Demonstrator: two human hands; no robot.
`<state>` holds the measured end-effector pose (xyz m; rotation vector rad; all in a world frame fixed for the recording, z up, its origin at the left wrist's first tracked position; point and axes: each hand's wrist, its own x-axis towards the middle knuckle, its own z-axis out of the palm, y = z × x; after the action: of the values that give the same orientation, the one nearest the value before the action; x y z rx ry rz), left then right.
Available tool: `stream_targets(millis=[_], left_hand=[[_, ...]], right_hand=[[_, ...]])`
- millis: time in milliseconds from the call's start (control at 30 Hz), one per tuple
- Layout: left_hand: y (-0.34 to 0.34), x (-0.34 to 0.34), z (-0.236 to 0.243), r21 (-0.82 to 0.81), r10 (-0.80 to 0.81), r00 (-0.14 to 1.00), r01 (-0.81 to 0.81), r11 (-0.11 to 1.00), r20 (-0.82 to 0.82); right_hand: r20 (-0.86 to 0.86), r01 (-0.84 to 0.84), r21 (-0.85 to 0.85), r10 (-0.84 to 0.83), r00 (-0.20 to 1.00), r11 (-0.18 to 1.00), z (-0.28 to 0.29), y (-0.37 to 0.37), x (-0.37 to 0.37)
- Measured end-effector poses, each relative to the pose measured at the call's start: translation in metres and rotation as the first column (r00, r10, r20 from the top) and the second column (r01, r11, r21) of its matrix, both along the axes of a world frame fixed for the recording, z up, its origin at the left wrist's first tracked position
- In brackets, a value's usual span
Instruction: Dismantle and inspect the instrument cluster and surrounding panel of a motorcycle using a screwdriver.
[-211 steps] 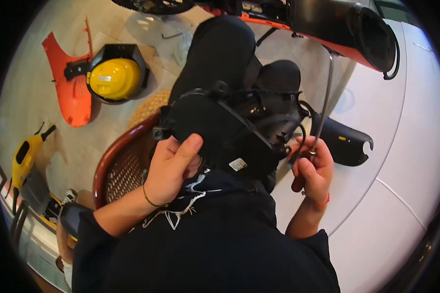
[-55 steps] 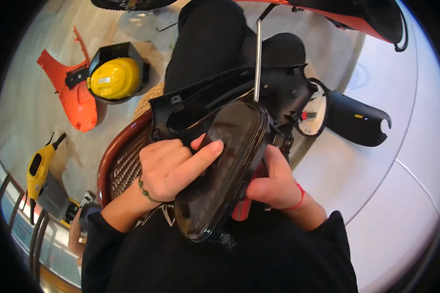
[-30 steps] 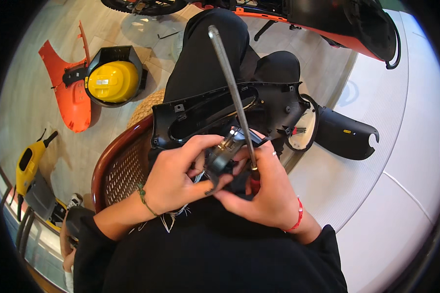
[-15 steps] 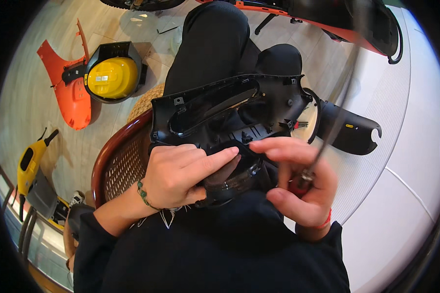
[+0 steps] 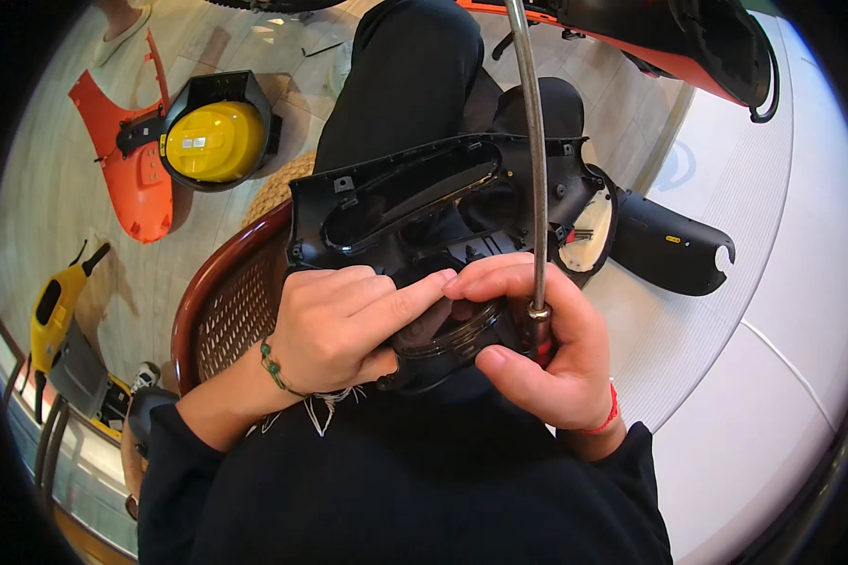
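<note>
Across my lap lies a black plastic scooter panel (image 5: 313, 217) with a long oval opening, its ribbed, clip-studded side facing up. At its near edge sits a round, glossy dark display-like part (image 5: 457, 331). My left hand (image 5: 334, 320) is closed on that part's left side, thumb below and index finger stretched over the top. My right hand (image 5: 565, 348) holds a screwdriver (image 5: 535, 179) in the palm, its long metal shaft pointing away from me and its red handle mostly hidden. The right fingertips meet the left index fingertip over the round part.
An orange panel (image 5: 146, 198) and a black bucket with a yellow insert (image 5: 215, 141) lie on the floor at left. A wicker chair (image 5: 231, 292) is beside me. At right are a black cover (image 5: 669, 243) and a white platform (image 5: 725, 395); an orange-black scooter body (image 5: 650, 47) stands beyond.
My right hand has moved left and inward to touch the left fingertip. The screwdriver shaft has swung left to near upright in the picture. A foot has appeared at the far left.
</note>
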<state>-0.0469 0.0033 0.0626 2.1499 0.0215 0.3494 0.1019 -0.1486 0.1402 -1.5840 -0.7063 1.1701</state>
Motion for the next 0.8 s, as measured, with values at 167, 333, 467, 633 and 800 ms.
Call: stream_targets(millis=[167, 333, 467, 633, 800], left_hand=[[0.001, 0.003, 0.001, -0.079, -0.003, 1.000, 0.004, 0.997, 0.020], [0.005, 0.003, 0.000, -0.076, -0.001, 1.000, 0.002, 0.997, 0.003], [0.009, 0.008, 0.004, -0.342, -0.034, 0.997, 0.006, 0.940, -0.075], [0.006, -0.004, 0.006, -0.874, -0.054, 0.949, -0.263, 0.408, -0.310], [0.005, -0.011, -0.011, -0.920, -0.052, 0.969, -0.245, -0.306, -0.241]], right_hand=[[-0.019, 0.019, -0.008, -0.019, 1.000, 1.000, -0.002, 0.002, -0.001], [-0.071, 0.071, -0.008, -0.071, 0.995, 0.997, -0.008, 0.005, -0.003], [-0.331, 0.080, -0.186, -0.139, 0.934, 0.979, 0.011, 0.004, 0.011], [-0.323, 0.188, -0.128, -0.220, 0.920, 0.974, 0.003, 0.002, 0.021], [-0.201, 0.028, -0.136, -0.055, 0.978, 0.990, 0.002, 0.000, 0.020]])
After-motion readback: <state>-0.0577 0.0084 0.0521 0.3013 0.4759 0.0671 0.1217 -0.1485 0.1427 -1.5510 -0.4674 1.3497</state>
